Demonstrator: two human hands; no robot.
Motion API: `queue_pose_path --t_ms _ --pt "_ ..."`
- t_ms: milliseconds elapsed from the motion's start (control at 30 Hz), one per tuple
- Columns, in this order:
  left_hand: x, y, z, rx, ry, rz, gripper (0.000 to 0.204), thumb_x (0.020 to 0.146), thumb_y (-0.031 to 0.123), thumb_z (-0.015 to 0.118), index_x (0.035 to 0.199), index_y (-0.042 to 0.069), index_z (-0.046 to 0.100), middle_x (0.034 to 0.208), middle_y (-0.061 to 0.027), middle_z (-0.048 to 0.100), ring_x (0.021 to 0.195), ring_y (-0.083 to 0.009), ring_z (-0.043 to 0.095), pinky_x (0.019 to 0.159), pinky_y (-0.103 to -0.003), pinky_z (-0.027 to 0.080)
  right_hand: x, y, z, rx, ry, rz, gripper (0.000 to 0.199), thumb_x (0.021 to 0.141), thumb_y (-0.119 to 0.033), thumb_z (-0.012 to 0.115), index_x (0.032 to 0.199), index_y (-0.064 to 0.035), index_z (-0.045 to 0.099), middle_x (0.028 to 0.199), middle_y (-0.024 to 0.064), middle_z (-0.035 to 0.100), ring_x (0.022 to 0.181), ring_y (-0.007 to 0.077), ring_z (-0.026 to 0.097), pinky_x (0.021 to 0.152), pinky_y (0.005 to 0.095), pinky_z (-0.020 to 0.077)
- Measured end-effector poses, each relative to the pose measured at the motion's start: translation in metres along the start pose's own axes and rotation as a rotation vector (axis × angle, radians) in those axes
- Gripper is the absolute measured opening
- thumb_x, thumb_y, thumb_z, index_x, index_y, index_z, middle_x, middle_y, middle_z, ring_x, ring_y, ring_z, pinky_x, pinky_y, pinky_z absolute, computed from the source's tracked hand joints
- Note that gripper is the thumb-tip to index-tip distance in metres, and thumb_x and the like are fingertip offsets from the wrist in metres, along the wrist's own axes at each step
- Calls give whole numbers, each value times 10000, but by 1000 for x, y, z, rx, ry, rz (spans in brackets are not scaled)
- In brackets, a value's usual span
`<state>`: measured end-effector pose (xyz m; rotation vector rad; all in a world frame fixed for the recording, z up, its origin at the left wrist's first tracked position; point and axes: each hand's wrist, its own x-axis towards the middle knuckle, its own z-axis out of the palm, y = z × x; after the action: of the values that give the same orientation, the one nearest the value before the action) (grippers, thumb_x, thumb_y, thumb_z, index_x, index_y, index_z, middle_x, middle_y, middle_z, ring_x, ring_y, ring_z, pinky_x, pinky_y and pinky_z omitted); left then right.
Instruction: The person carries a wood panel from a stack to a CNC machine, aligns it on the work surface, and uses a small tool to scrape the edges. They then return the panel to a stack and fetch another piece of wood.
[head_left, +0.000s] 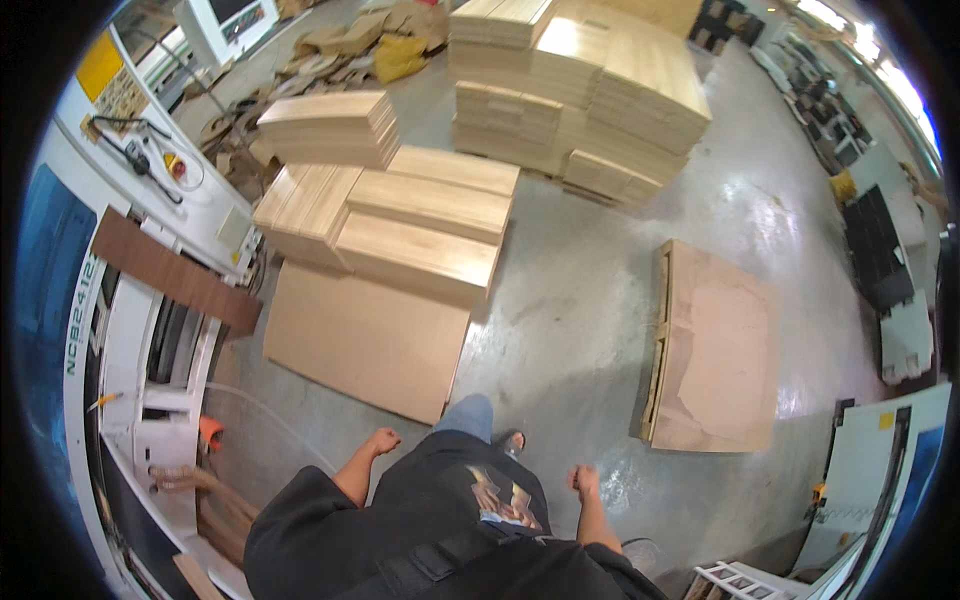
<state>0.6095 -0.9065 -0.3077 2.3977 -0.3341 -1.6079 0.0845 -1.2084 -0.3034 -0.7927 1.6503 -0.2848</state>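
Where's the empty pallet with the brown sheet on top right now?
In the head view, the pallet lies on the concrete floor ahead and right of the person, beyond the right hand, across from the plank stacks.

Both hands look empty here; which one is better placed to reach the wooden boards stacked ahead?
Probably the left hand: it hangs empty on the side of the stacked boards and flat sheet. The right hand is nearer the pallet.

Light is glaring off a grey concrete floor (600, 290). Stacks of pale boards (580, 80) are sitting on it, a flat pallet (715, 350) is lying nearby, and a white machine (130, 330) is standing at left.
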Motion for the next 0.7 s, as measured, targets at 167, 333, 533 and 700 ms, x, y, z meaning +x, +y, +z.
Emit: queue_pose_path --t_ms 167,333,533,700 --pt "10 17 44 -206 -55 159 329 916 330 686 1048 29 704 866 -93 729 796 -187 667 755 -364 542 56 -118 44 -249 -154 -31 266 960 -267 619 1066 -25 648 853 97 712 671 175 657 580 321 539" --pt "70 61 30 -1 -109 511 322 954 315 604 1058 25 696 867 -95 727 794 -199 656 756 -374 533 87 -218 115 -371 -250 -75 333 999 -331 581 1166 -59 675 922 79 725 745 162 675 642 312 543" --pt "147 201 -40 -292 66 268 270 1001 264 573 1130 54 682 918 -48 689 823 -151 627 748 -319 501 153 -292 195 -605 -432 -161 395 1030 -369 555 1203 -32 669 954 82 726 794 150 680 677 313 542" --pt "198 301 -96 -702 75 200 361 1042 362 576 1274 91 629 989 1 708 845 -81 610 749 -256 488 240 -326 288 -574 -521 -107 386 1037 -379 550 1163 -38 681 883 45 703 731 118 637 636 268 517"
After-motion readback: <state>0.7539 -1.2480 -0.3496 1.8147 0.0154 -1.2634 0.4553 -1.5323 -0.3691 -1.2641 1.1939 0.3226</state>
